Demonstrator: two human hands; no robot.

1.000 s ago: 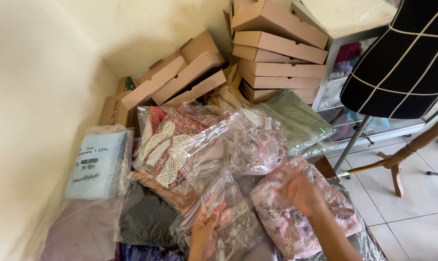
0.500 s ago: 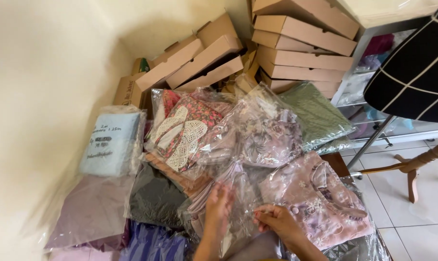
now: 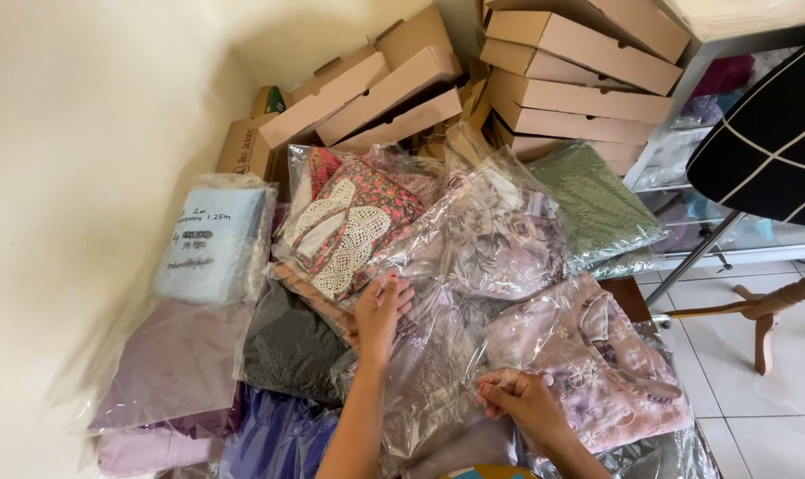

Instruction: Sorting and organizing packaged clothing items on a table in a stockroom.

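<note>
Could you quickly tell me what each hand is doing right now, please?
Left hand: open, fingers resting flat on a clear-bagged garment.
Right hand: fingers pinching the plastic edge of the pink bagged garment.

Your left hand (image 3: 380, 310) lies flat on a see-through plastic bag (image 3: 438, 355) with grey, flowery cloth inside. The bag is crinkly and shiny and lies flat on the pile, right in the middle. Your right hand (image 3: 518, 404) pinches the near edge of a second clear bag (image 3: 598, 372), at about 4 o'clock from the first. This one holds pink cloth with small white flowers. It lies a bit tilted, and its left edge lies over the grey bag.
</note>
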